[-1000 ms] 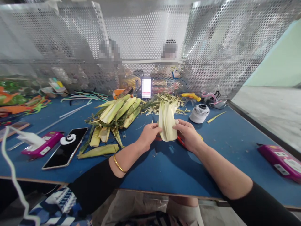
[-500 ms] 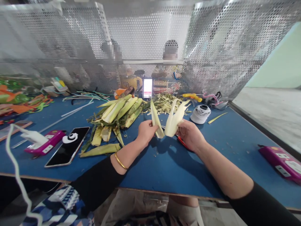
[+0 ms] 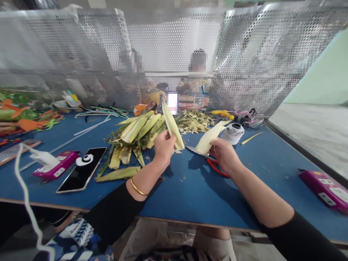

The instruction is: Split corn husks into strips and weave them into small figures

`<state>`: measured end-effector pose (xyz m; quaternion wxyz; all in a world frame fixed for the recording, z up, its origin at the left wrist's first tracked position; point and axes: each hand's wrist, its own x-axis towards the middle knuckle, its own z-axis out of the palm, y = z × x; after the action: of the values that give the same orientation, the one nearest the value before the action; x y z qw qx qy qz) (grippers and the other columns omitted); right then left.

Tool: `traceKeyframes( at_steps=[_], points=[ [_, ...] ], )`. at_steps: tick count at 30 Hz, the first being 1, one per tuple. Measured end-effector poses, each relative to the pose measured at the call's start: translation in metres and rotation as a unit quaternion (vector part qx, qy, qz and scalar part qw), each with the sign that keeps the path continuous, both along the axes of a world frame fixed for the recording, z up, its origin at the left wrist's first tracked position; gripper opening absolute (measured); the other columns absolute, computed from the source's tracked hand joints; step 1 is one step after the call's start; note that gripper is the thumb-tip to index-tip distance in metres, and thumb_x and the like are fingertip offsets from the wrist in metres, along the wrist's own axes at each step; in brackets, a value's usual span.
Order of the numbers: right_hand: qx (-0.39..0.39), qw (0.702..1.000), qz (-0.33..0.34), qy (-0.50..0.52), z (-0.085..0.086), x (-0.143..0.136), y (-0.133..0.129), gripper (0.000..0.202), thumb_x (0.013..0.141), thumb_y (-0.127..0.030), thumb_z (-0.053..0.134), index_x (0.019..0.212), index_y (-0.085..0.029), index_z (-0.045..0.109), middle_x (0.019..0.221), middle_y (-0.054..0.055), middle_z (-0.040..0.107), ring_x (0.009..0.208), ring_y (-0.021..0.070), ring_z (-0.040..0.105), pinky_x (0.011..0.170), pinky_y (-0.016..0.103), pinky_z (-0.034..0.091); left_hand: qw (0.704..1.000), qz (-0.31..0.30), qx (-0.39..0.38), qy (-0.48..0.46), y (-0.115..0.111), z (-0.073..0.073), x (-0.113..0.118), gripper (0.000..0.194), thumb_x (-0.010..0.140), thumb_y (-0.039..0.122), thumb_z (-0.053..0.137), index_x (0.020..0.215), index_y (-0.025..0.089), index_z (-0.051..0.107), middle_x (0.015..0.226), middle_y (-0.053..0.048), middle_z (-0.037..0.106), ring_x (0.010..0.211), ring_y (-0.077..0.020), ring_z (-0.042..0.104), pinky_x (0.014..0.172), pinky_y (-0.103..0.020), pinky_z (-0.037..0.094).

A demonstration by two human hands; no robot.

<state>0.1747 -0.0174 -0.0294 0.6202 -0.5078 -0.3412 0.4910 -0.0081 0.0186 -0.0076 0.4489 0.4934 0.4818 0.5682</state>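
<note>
There are two held husks (image 3: 173,125) (image 3: 208,139), two power strips (image 3: 58,166) (image 3: 324,186), one black phone (image 3: 83,174), one spool (image 3: 233,135) and one pair of scissors (image 3: 214,168).

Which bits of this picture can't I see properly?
All in the head view:
- Scissors: partly hidden by the right hand and its pale husk.
- Left hand's husk: the fingers cover part of its edge.
- Right-hand purple power strip: cut off by the picture's right edge.
- People: blurred, behind the perforated panel.
- Bright screen: glare hides what it shows.
</note>
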Motion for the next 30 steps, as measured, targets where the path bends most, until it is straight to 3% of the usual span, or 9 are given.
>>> traceKeyframes(
  at_steps=[5,7,10,11,15,17,21,24,30],
  points=[
    [-0.006,0.998,-0.021,-0.055,-0.001,-0.022,0.015,0.007,0.054,-0.021,0.061,0.061,-0.022,0.057,0.056,-0.003,0.057,0.054,0.0133,0.051,0.056,0.028,0.045,0.999,-0.036,0.001,-0.009,-0.007,-0.002,0.003,0.019,0.073,0.016,0.055,0.084,0.015,0.07,0.081,-0.005,0.074,0.063,-0.0146,0.064,0.049,-0.021,0.046],
    [-0.014,0.998,0.03,-0.06,0.006,-0.04,0.026,0.007,0.053,-0.022,0.061,0.058,-0.021,0.056,0.053,-0.004,0.055,0.052,0.0127,0.05,0.056,0.027,0.044,0.999,-0.043,0.018,0.0,-0.01,-0.003,0.004,0.019,0.073,0.016,0.055,0.085,0.016,0.07,0.081,-0.004,0.074,0.068,-0.0157,0.065,0.054,-0.022,0.049],
    [0.028,0.982,0.179,-0.054,0.02,-0.061,0.044,0.012,0.055,-0.029,0.065,0.063,-0.021,0.059,0.06,-0.001,0.061,0.061,0.0155,0.056,0.062,0.029,0.046,0.998,-0.03,0.054,0.026,-0.01,-0.005,0.003,0.018,0.073,0.018,0.057,0.086,0.017,0.069,0.081,-0.002,0.073,0.073,-0.0168,0.066,0.059,-0.022,0.05],
    [0.042,0.979,0.185,-0.075,0.024,-0.064,0.048,0.014,0.056,-0.03,0.066,0.065,-0.021,0.06,0.064,-0.001,0.063,0.066,0.0166,0.058,0.065,0.03,0.046,0.997,-0.025,0.063,0.032,-0.009,-0.006,0.002,0.018,0.073,0.019,0.057,0.087,0.017,0.069,0.082,-0.002,0.073,0.074,-0.0168,0.067,0.061,-0.022,0.05],
    [0.093,0.971,-0.001,-0.218,0.026,-0.058,0.044,0.02,0.067,-0.039,0.065,0.074,-0.021,0.062,0.072,0.0,0.064,0.077,0.0175,0.06,0.073,0.031,0.046,0.996,-0.005,0.067,0.05,-0.003,-0.009,0.0,0.017,0.075,0.02,0.057,0.088,0.017,0.068,0.082,-0.003,0.072,0.074,-0.0163,0.066,0.063,-0.022,0.05],
    [0.117,0.96,0.019,-0.253,0.02,-0.051,0.029,0.028,0.074,-0.048,0.062,0.08,-0.021,0.06,0.073,0.0,0.064,0.073,0.0176,0.06,0.07,0.031,0.046,0.996,0.009,0.061,0.062,-0.001,-0.011,0.0,0.013,0.074,0.019,0.058,0.083,0.017,0.066,0.079,-0.003,0.071,0.072,-0.0159,0.065,0.063,-0.023,0.05],
    [0.118,0.924,0.065,-0.359,0.003,-0.047,-0.002,0.031,0.067,-0.043,0.073,0.082,-0.022,0.054,0.068,-0.002,0.061,0.061,0.0154,0.056,0.059,0.029,0.044,0.996,0.015,0.043,0.08,-0.005,-0.015,0.004,0.005,0.069,0.017,0.061,0.075,0.017,0.061,0.071,-0.001,0.067,0.066,-0.0145,0.062,0.058,-0.022,0.048],
    [0.097,0.935,0.085,-0.331,-0.005,-0.043,-0.012,0.026,0.072,-0.041,0.066,0.08,-0.023,0.05,0.064,-0.003,0.06,0.058,0.0156,0.059,0.057,0.028,0.046,0.997,-0.023,-0.001,0.068,-0.012,-0.014,0.008,0.005,0.069,0.018,0.063,0.074,0.017,0.06,0.066,0.0,0.063,0.058,-0.0136,0.059,0.05,-0.022,0.046],
    [0.088,0.924,-0.003,-0.373,-0.003,-0.029,-0.014,0.016,0.082,-0.036,0.051,0.075,-0.022,0.052,0.059,-0.003,0.057,0.053,0.0161,0.06,0.052,0.027,0.044,0.988,-0.113,-0.1,0.024,-0.021,-0.006,0.014,0.005,0.072,0.016,0.066,0.074,0.012,0.064,0.065,-0.003,0.065,0.052,-0.0133,0.059,0.045,-0.022,0.045]
  ],
)
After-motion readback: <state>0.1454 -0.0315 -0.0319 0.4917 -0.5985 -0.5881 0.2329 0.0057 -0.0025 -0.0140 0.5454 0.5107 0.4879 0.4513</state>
